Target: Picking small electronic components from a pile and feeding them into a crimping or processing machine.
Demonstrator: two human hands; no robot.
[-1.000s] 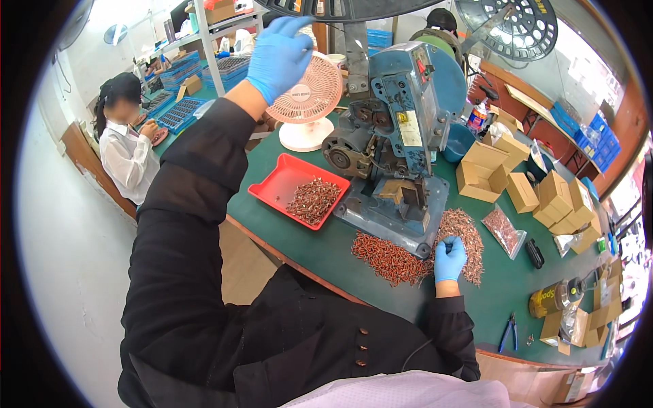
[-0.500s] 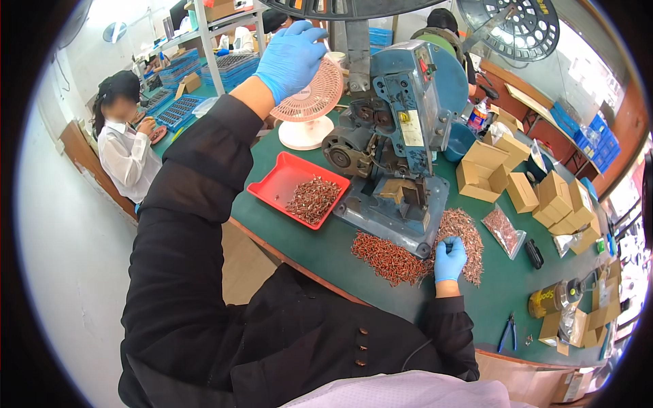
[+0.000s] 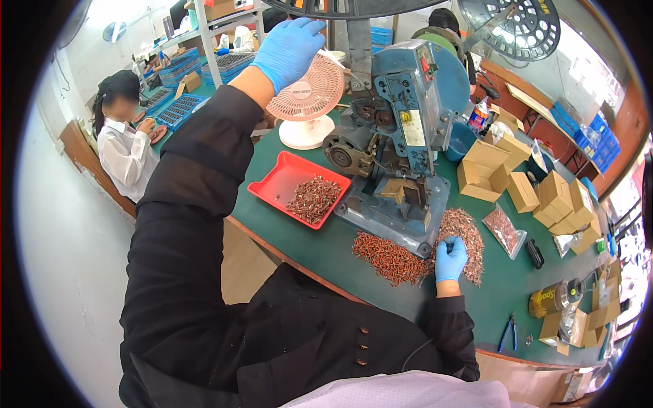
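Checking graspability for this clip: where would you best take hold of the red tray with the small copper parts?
Grip the red tray by its raised rim at the near-left corner, from the table edge: that corner is bare, the copper parts heap toward the blue press, which crowds its right side.

The raised left hand (image 3: 291, 49) has drifted rightward across the three pictures. A second ago it was up beside the left rim of the pink table fan (image 3: 309, 95); half a second ago it had shifted closer over that rim; now it is over the fan's upper left edge, fingers spread and pointing toward the dark reel (image 3: 354, 8) overhead. The black sleeve (image 3: 197, 170) has swung along with it.

The right hand (image 3: 450, 260) has barely shifted, curled at the heap of small copper-coloured parts (image 3: 462, 238) by the blue machine's base (image 3: 391, 221).
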